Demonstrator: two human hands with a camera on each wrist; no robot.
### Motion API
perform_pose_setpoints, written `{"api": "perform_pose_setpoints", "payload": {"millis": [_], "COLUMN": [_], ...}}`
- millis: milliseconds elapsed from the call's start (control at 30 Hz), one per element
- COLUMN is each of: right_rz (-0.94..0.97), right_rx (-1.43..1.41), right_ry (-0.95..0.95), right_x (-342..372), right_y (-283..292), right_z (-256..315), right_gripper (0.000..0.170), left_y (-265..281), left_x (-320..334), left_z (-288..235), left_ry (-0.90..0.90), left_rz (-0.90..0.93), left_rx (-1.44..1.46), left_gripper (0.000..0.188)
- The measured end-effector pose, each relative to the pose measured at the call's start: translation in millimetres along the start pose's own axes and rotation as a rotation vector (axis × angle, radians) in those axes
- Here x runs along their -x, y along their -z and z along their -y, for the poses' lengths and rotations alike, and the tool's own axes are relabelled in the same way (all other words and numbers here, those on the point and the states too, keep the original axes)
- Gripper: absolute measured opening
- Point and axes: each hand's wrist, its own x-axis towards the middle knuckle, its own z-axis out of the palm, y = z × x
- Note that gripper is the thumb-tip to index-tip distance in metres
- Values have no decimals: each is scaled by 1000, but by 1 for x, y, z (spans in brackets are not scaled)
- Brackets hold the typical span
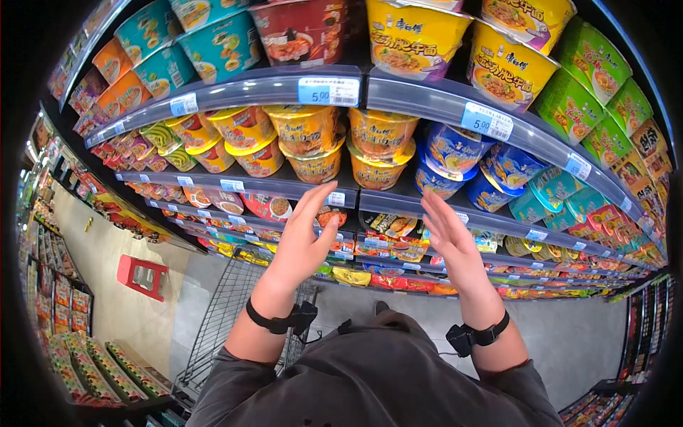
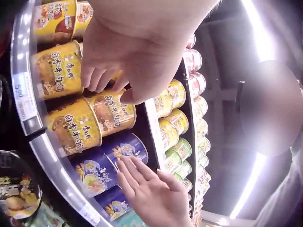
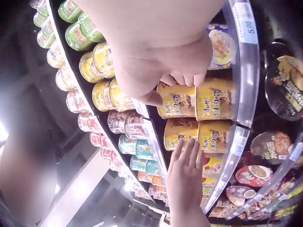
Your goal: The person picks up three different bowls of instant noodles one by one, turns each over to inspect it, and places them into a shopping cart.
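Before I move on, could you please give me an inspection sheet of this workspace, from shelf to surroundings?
Surface: tiered shelf, its curved front edges carrying price tags.
Job's things: gold cups and blue cups, stacked two high side by side.
Clutter: red object on the floor, type unclear.
Hands: left hand and right hand both open, apart, holding nothing.
Cables: thin dark line by the left wrist band, perhaps a cord.
Surroundings: wire cart at the person's left; more stocked shelves beyond.
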Motion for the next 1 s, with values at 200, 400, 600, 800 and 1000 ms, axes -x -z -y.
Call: {"api": "perform_pose_setpoints", "payload": {"millis": [200,400,600,800,1000], "right_rz": [103,153,256,322,372], "right_rx": [27,-8,98,45,-94], "right_ry": [224,251,292,311,261], "right_x": [-58,-94,-113,-100,-82], "right_y": [16,27,38,52,66], "right_z": [20,15,12,13,13], "right_gripper": [85,91,97,95,93], "left_y": [-32,-53,-63,-68,-68], "left_x": [-67,-112,-120,-96,-65], "left_z": [-30,-25,-31,-56,-69], "left_ry": [-64,-74,-41,24,-23], "left_rz": [-236,-333,-399,-474,-495], "left_rx": [154,267,385,239,126], "left_gripper": [63,72,80,83,89]}}
